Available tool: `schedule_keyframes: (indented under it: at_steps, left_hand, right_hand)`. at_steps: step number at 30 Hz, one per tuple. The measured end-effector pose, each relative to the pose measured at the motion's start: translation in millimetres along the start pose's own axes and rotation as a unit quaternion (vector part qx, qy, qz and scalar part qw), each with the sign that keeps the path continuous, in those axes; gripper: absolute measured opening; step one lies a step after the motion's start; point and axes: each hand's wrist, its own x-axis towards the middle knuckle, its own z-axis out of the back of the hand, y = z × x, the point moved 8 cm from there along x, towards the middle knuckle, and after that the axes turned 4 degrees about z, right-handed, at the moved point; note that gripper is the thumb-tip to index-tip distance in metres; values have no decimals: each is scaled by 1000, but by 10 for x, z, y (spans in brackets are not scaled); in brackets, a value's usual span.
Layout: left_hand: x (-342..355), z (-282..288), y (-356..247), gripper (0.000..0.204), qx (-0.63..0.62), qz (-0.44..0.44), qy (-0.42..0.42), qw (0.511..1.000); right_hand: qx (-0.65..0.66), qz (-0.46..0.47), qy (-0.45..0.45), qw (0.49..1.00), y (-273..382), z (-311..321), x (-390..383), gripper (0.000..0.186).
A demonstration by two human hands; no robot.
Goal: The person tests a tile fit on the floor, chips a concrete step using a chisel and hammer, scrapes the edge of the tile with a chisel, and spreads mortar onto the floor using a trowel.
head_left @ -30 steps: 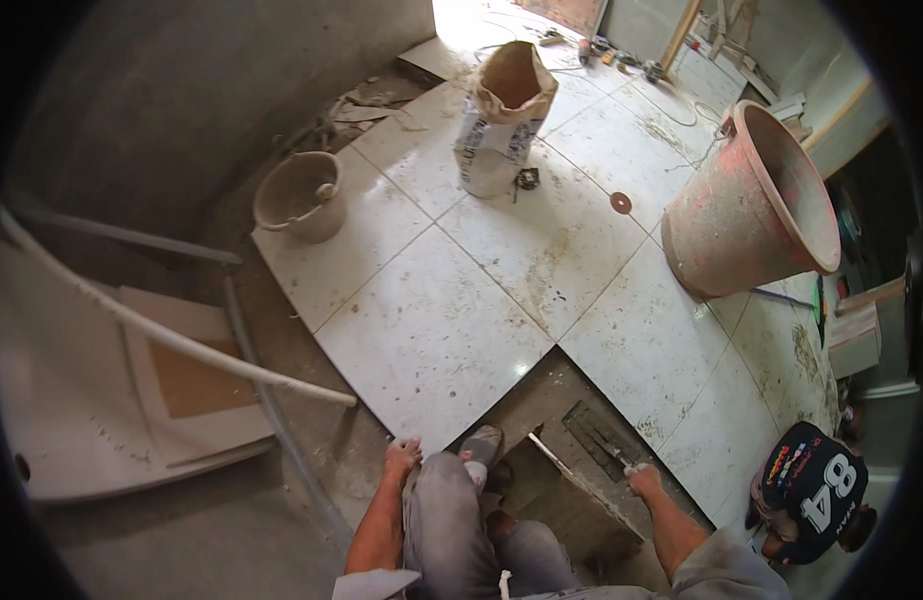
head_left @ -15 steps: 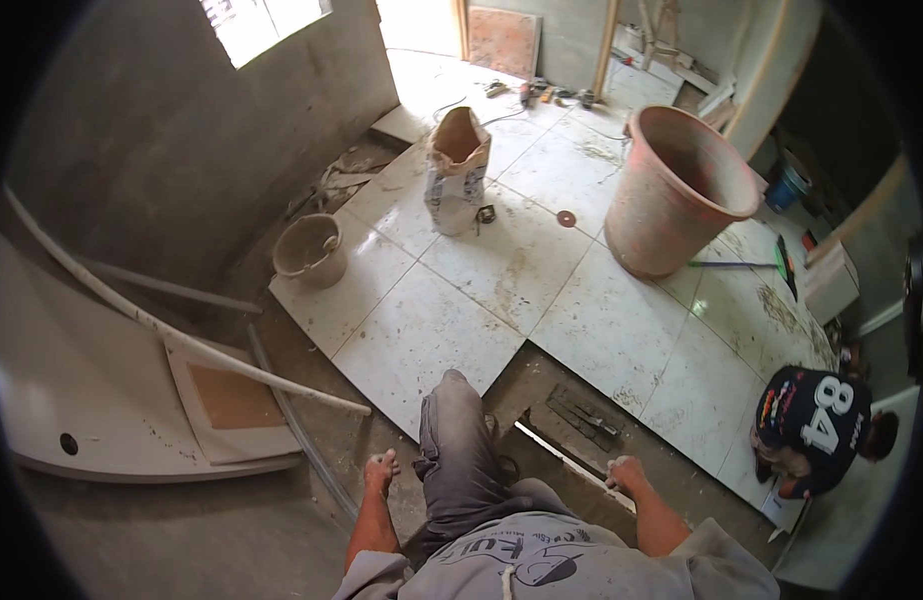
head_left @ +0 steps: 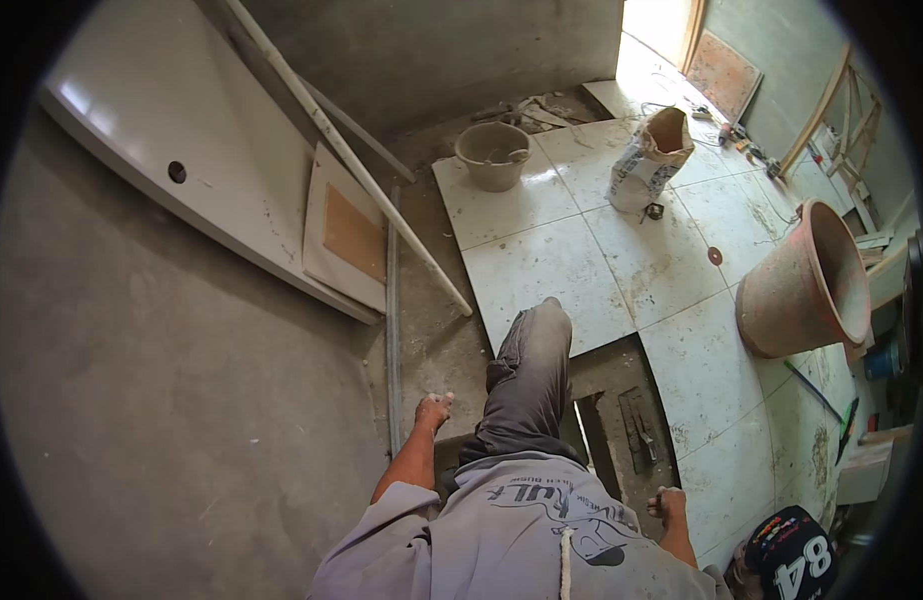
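My left hand (head_left: pixel 435 410) hangs beside my left leg over the bare floor strip, with nothing seen in it and its fingers loosely bent and a little apart. On the other side, my right hand (head_left: pixel 668 503) is curled closed near the edge of the laid white tiles (head_left: pixel 542 270), with no object showing in it. Closest to the right hand is a dark flat tool (head_left: pixel 638 430), which looks like a trowel, lying in the untiled gap. A narrow pale strip (head_left: pixel 584 428) lies between that tool and my leg. Neither hand touches anything I can make out.
A long pale pole (head_left: pixel 352 160) leans across a large white panel (head_left: pixel 182 110) at the left. On the tiles stand a small bucket (head_left: pixel 494 165), a paper sack (head_left: pixel 650 165) and a large reddish tub (head_left: pixel 797 290). Another person (head_left: pixel 792 555) crouches at lower right.
My view has swung left, so the tub, sack and bucket sit farther right in the picture. The co-worker is now partly cut off by the lower right rim. Both hands still appear empty.
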Motion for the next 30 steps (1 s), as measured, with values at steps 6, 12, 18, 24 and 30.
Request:
schedule_keyframes:
  at_steps: [6,12,18,24,30]
  left_hand:
    - [164,400,212,63,336,-117,-62,932]
    - [-168,1054,-590,67,93,-9,-112,989]
    - [-678,1608,-1847,59,13,-87,-283,955]
    - [-290,1315,-2376,62,43,-100,-244,964]
    - [-102,1419,-2511,50,184,-97,-317,925]
  right_hand:
    - [-160,190,-13,969,394,-218,248,18]
    - [79,65,92,991,327,-544,146,23]
    - [-164,147,112,969,838,-1074,307,24]
    - [-650,518,92,549,1768,-2501,588,26]
    - [-396,496,185,750,4026,-4484,245,34]
